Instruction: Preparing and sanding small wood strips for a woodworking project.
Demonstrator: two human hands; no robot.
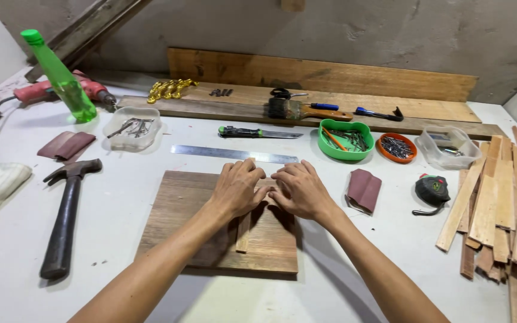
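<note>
A square brown wooden board (pixel 192 221) lies flat on the white table in front of me. On it rests a thin wooden strip (pixel 244 233), running away from me. My left hand (pixel 237 188) and my right hand (pixel 299 190) lie side by side, palms down, pressing on the far end of the strip and the board. Their fingers hide that end of the strip. A steel ruler (pixel 234 154) lies just beyond the board's far edge.
A hammer (pixel 64 221) lies at the left, a pile of wooden strips (pixel 501 209) at the right. Folded sandpaper (pixel 364 189), a tape measure (pixel 431 190), trays of nails (pixel 345 140), a utility knife (pixel 258 133), a green bottle (pixel 61 78), a drill and planks lie beyond.
</note>
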